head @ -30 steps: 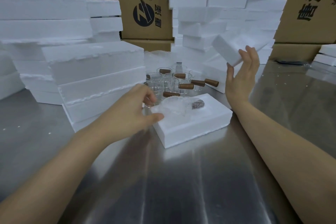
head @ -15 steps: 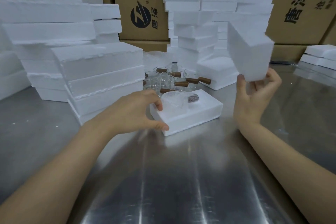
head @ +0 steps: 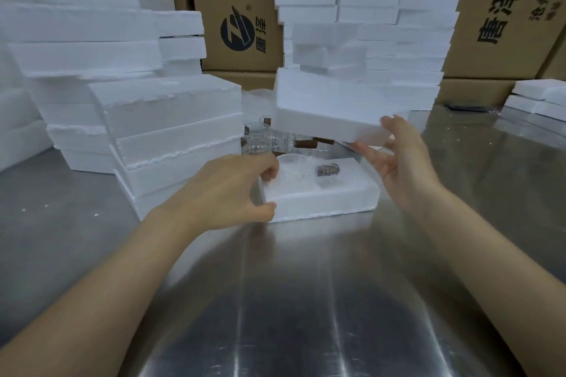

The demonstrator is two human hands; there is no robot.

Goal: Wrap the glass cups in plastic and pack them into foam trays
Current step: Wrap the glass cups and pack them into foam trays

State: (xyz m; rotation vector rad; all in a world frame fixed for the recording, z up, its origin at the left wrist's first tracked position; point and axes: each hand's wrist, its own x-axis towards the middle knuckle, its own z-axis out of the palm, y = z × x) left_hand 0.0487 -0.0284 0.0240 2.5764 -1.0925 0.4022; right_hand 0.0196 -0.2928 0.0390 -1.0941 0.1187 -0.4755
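Note:
A white foam tray lies on the steel table in the middle. In it sits a plastic-wrapped glass cup with a brown handle. My left hand grips the tray's near left corner, thumb on the front wall. My right hand holds a second foam tray by its right end, tilted in the air just above and behind the first. Several bare glass cups with brown handles stand behind, partly hidden by the raised tray.
Stacks of foam trays stand close on the left, and taller stacks rise at the back. Cardboard boxes line the rear. More foam pieces lie at the far right. Bare steel table stretches in front.
My right hand has brought the foam tray down and to the left, turning it from upright to nearly flat above the packed tray. My left hand has kept its grip on the lower tray.

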